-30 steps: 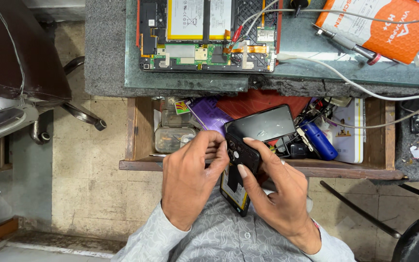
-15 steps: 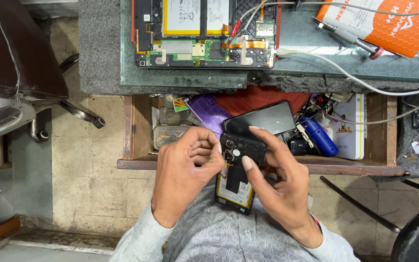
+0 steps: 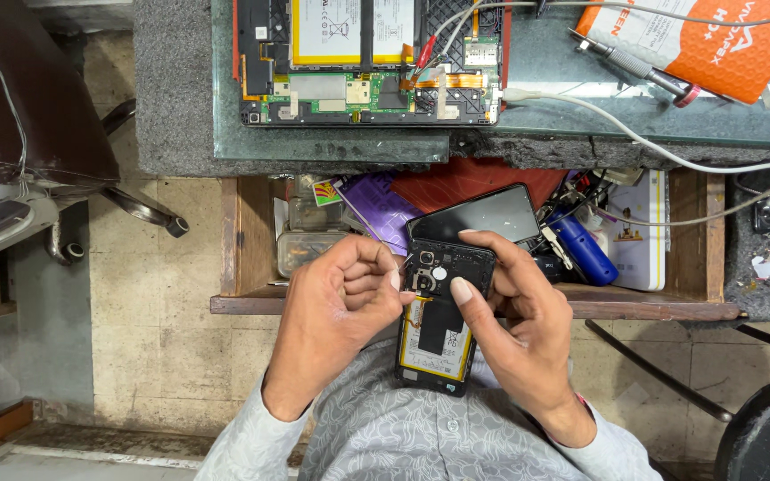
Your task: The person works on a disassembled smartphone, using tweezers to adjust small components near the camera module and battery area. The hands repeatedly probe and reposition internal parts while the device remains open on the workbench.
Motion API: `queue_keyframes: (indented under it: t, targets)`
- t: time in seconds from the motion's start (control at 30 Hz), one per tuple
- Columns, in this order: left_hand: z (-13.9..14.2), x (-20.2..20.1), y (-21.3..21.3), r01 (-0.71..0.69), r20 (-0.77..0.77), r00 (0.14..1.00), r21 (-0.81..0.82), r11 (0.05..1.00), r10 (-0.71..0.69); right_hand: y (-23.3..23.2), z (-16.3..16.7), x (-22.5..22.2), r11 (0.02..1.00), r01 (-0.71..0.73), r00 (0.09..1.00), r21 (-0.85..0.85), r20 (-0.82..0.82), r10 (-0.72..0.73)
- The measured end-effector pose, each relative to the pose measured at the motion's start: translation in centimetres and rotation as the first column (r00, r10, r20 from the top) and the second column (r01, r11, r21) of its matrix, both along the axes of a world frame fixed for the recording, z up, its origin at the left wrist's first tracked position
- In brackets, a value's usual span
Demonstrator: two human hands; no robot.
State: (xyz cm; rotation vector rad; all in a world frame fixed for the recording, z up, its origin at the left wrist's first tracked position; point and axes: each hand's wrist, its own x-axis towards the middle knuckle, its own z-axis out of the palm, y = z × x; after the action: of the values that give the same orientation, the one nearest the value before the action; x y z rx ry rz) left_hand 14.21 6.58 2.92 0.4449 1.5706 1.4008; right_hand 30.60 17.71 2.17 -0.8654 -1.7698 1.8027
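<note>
Two hands: left hand [image 3: 336, 321], right hand [image 3: 514, 334]. One opened phone [image 3: 438, 325], back cover off, one yellow-edged battery [image 3: 438, 343] inside. One opened tablet [image 3: 372, 58] on bench, two batteries visible inside. One black screen panel [image 3: 483, 214]. One orange padded envelope [image 3: 715, 44]. One screwdriver [image 3: 630, 64]. One white cable [image 3: 661, 147]. One wooden drawer [image 3: 242, 240]. One blue cylindrical tool [image 3: 585, 254].

An orange and white padded envelope [image 3: 710, 44] lies flat at the bench's top right. A dark, unlit rectangular screen panel [image 3: 483, 214] rests tilted in the open drawer [image 3: 233, 240], beside a purple packet [image 3: 376, 209].
</note>
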Motion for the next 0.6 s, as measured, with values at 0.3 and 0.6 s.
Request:
queue_keyframes:
  t: [0.3,0.6]
  targets:
    - [1.1,0.0,-1.2,0.080,-0.139,0.988,0.072,0.994,-0.070,0.5,-0.2,-0.6,0.987,0.131,0.991,0.092,0.001,-0.132]
    - [-0.8,-3.6,-10.2,-0.223,-0.042,0.973,0.085,0.971,0.227,3.1,-0.2,0.7,0.976,0.208,0.978,0.071,0.002,-0.208]
